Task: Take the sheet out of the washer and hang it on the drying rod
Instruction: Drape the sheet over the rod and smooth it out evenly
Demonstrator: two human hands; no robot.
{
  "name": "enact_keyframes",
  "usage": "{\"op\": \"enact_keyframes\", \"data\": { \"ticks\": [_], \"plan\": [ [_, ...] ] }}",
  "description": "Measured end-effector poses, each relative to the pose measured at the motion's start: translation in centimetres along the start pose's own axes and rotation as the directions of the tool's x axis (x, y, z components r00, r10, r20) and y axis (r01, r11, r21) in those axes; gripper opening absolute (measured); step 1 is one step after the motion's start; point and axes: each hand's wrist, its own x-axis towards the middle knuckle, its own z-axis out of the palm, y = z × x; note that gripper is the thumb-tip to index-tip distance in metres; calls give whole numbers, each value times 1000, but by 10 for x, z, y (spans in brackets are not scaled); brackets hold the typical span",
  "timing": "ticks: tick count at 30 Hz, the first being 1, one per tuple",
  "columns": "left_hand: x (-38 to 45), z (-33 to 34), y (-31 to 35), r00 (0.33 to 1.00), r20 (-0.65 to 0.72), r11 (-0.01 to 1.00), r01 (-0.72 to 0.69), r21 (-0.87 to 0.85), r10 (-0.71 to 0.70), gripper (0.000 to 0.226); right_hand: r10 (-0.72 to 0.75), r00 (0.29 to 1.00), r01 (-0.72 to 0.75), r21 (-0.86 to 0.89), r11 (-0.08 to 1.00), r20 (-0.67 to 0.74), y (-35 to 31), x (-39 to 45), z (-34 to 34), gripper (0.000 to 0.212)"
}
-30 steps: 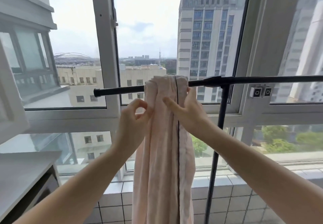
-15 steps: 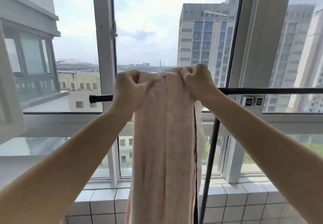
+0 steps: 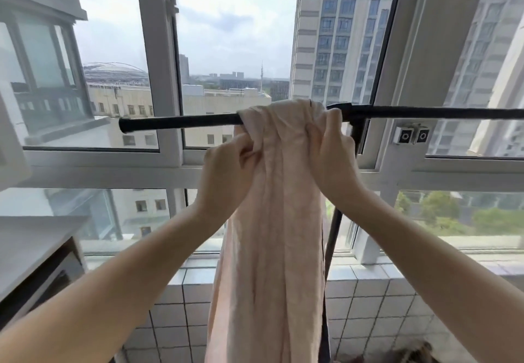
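Sheet of pale pink, crinkled cloth (image 3: 272, 221), 1 in all, is gripped by 2 bare hands: the left hand (image 3: 226, 170) bunches its left edge in curled fingers, the right hand (image 3: 331, 158) clutches its right edge. Its top is draped over 1 black horizontal metal drying rod (image 3: 181, 121), on 1 black upright pole (image 3: 333, 232), before the white-framed window (image 3: 158, 59) and white tiled wall (image 3: 377, 300).
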Motion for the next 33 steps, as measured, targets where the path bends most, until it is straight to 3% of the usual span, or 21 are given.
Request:
{"op": "enact_keyframes", "data": {
  "ticks": [4,7,10,15,21,26,30,33],
  "plan": [
    [-14,4,-1,999,-10,999,-38,15,38,39,5,999,-7,67,998,35,11,-15,5,13],
    [-22,9,-10,1000,-2,1000,-15,9,15,24,30,996,-42,137,990,87,14,-20,5,17],
    [-40,17,-17,999,50,997,-1,-73,4,7,53,993,-66,129,990,101,15,-26,10,45],
    [-68,27,-23,984,173,985,-11,-171,41,37,75,986,-95,129,987,152,12,-41,29,93],
    [-78,46,-61,933,263,941,-164,-297,246,49,161,983,-162,-4,987,85,7,-43,52,112],
    [-68,48,-87,854,317,887,-297,-353,412,43,225,974,-224,6,974,-17,11,-41,63,95],
    [-64,40,-99,768,353,844,-462,-273,534,46,259,960,-263,-27,964,-103,16,-43,73,68],
    [-58,36,-115,730,305,791,-568,-228,612,40,268,950,-278,-45,960,-163,16,-49,83,66]
  ]
}}
